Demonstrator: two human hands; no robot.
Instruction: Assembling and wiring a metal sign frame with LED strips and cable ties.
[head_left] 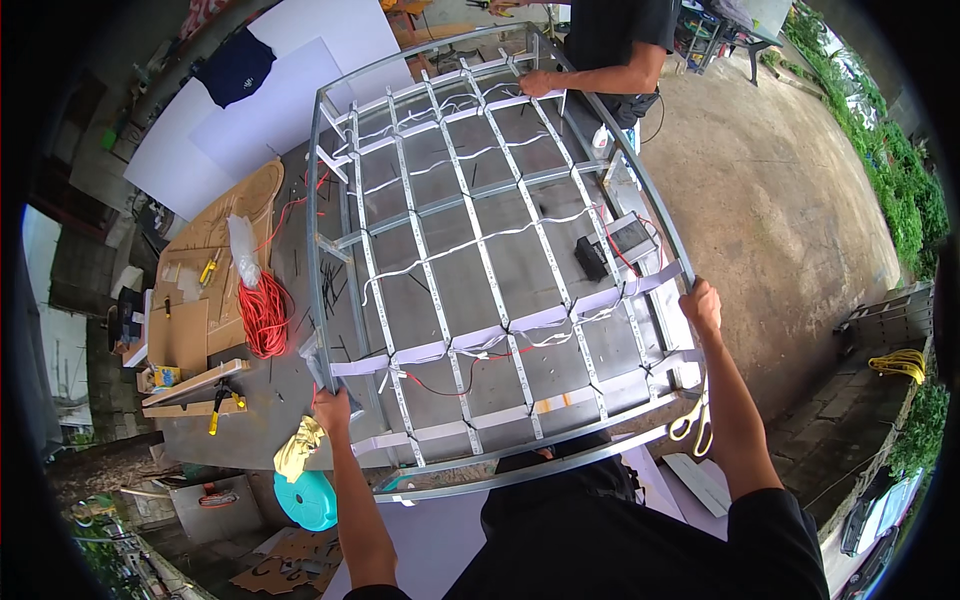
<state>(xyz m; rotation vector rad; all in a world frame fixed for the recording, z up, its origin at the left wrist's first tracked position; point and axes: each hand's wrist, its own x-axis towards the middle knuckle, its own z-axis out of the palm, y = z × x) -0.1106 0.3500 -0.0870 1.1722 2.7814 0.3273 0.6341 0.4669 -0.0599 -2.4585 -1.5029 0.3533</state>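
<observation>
A large metal frame (655, 215) with rounded corners spans the space before me. White LED strips (405, 195) run along it, crossed by pale flat bars (610, 290) and tied with black cable ties. My left hand (332, 412) is closed round the frame's near left side. Farther up, on the right side, my right hand (702, 305) is closed round the rail. A red wire (470, 385) and loose white wires hang among the near strips. At the far end, a co-worker's hand (537, 83) touches a pale crossbar.
Under the frame is a grey work table (285, 395) holding a black power supply box (632, 240). To the left lie a coil of red wire (264, 315), pliers (222, 408) and cardboard (190, 320). Scissors (692, 425) lie near my right forearm; a teal round stool (305, 500) stands lower left.
</observation>
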